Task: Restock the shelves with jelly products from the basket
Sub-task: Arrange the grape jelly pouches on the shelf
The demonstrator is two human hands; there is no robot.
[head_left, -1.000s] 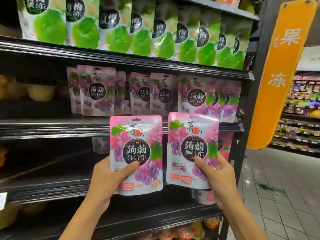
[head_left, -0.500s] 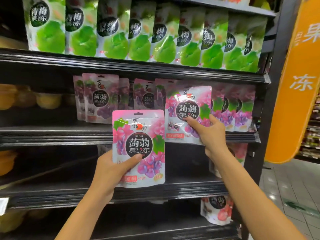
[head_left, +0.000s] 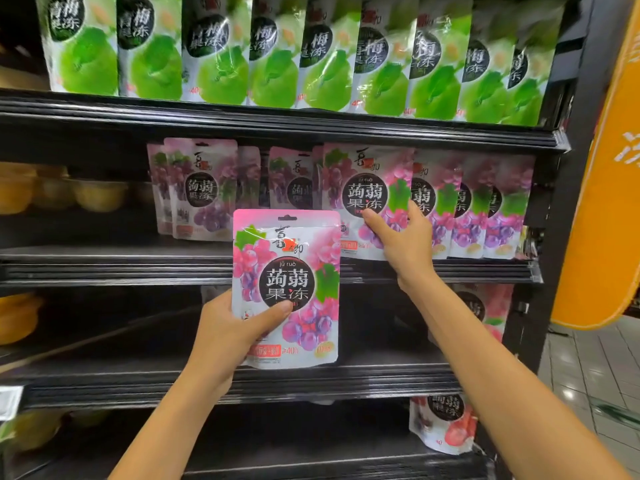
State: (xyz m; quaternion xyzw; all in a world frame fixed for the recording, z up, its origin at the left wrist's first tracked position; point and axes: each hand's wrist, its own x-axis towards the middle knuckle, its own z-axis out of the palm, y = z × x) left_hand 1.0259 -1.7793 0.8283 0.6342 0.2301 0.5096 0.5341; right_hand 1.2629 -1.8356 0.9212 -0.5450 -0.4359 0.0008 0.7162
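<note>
Nearest the camera, the left hand grips a grape jelly pouch, the near pouch. The thumb lies across its front and the fingers are hidden behind it. It is held upright in the air in front of the shelves, below the middle shelf and touching nothing there.

Further in, the right hand pinches the far pouch, with the thumb on the printed face and the fingers behind. This pouch stands upright on the middle shelf at the front of the grape row, overlapping the pouches on either side of it. The hand has not let go, so I judge this placement nearly done but not finished.

On the same shelf, to the left, a small group of the same pouches stands with bare shelf beside it, and cups sit in the shadow beyond. Below, a red pouch leans at the right end. Above, the green pouches fill their shelf edge to edge, and an orange sign hangs at the far right.

As for progress, one pouch is almost placed and one is waiting in the hand, probably for the same row. The basket is out of view, so how much stock remains cannot be told.
</note>
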